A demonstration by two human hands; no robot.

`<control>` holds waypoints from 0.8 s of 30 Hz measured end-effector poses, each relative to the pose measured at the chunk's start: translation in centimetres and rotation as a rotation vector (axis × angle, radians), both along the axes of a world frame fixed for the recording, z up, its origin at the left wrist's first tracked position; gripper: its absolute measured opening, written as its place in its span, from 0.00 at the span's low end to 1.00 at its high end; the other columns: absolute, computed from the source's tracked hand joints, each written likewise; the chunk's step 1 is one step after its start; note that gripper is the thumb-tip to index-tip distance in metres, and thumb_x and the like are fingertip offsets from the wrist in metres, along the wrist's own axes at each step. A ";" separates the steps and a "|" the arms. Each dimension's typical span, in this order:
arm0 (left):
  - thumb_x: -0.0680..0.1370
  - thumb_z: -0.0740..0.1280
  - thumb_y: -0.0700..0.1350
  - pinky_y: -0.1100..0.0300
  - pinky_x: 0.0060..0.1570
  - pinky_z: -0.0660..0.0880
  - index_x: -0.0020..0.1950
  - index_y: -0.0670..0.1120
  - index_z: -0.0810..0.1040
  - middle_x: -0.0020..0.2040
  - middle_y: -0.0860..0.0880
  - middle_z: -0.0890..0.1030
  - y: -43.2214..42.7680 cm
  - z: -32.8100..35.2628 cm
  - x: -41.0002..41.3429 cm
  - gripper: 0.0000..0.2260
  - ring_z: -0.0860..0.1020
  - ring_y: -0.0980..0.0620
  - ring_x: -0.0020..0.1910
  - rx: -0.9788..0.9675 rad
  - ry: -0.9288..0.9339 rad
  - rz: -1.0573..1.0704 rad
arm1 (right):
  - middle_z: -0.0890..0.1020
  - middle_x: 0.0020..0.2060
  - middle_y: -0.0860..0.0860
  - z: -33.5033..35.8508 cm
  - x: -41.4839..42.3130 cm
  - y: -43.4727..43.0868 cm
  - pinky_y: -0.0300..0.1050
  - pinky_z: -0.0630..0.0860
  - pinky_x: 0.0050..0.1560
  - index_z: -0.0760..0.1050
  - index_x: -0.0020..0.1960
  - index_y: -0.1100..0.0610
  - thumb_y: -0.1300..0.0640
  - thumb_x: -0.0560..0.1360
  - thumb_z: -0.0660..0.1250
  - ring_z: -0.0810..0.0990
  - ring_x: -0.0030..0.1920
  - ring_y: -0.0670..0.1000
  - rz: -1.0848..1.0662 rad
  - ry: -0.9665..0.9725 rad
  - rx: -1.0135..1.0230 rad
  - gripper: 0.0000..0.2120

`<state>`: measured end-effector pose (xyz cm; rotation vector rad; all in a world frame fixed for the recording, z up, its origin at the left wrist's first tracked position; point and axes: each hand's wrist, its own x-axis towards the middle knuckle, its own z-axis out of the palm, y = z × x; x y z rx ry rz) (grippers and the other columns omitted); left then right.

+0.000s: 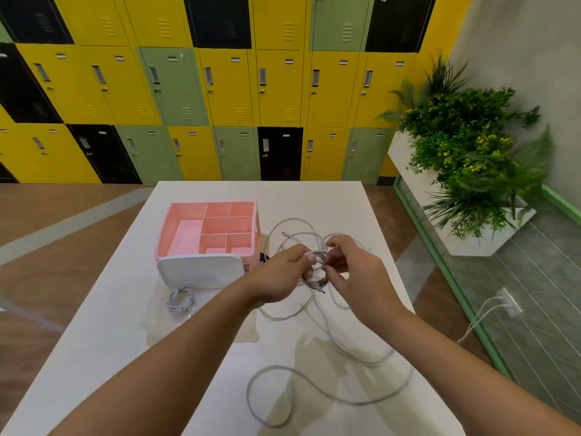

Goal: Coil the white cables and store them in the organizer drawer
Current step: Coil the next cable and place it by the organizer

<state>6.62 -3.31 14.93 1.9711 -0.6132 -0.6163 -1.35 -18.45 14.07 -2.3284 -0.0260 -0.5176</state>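
A pink organizer [207, 228] with several compartments stands on the white table [110, 335], its white drawer front [201, 272] facing me. A coiled white cable [180, 302] lies on the table just before the drawer. My left hand [279, 275] grips a small coil of white cable [317, 265] above the table. My right hand [352, 265] pinches the same cable beside it. The cable's loose length [314, 385] trails in loops toward me, and more loops [292, 231] lie behind my hands.
A wall of yellow, green and black lockers [220, 89] stands beyond the table. A white planter [478, 240] with green plants sits at the right. Brown floor [63, 215] surrounds the table, with a green-edged glass panel [518, 309] to the right.
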 end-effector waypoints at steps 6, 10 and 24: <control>0.84 0.53 0.52 0.52 0.55 0.72 0.48 0.50 0.70 0.44 0.52 0.77 0.0 -0.5 -0.3 0.11 0.75 0.51 0.47 0.066 -0.078 -0.022 | 0.77 0.39 0.44 0.1 -0.1 0.5 0.39 0.75 0.42 0.65 0.48 0.48 0.64 0.74 0.66 0.77 0.41 0.43 -0.005 0.091 0.067 0.14; 0.83 0.51 0.55 0.46 0.51 0.73 0.52 0.50 0.68 0.47 0.49 0.79 0.1 -1.2 0.0 0.11 0.76 0.47 0.47 0.298 -0.410 -0.090 | 0.77 0.39 0.49 0.5 0.3 0.1 0.48 0.77 0.43 0.65 0.46 0.48 0.64 0.74 0.66 0.76 0.39 0.50 0.034 0.236 0.174 0.14; 0.83 0.55 0.50 0.48 0.47 0.74 0.56 0.45 0.72 0.48 0.45 0.79 0.7 -2.2 0.1 0.11 0.75 0.47 0.45 0.364 -0.497 -0.067 | 0.77 0.34 0.45 3.5 1.3 -1.9 0.38 0.69 0.36 0.76 0.46 0.52 0.52 0.79 0.64 0.75 0.36 0.47 0.116 0.570 -0.083 0.05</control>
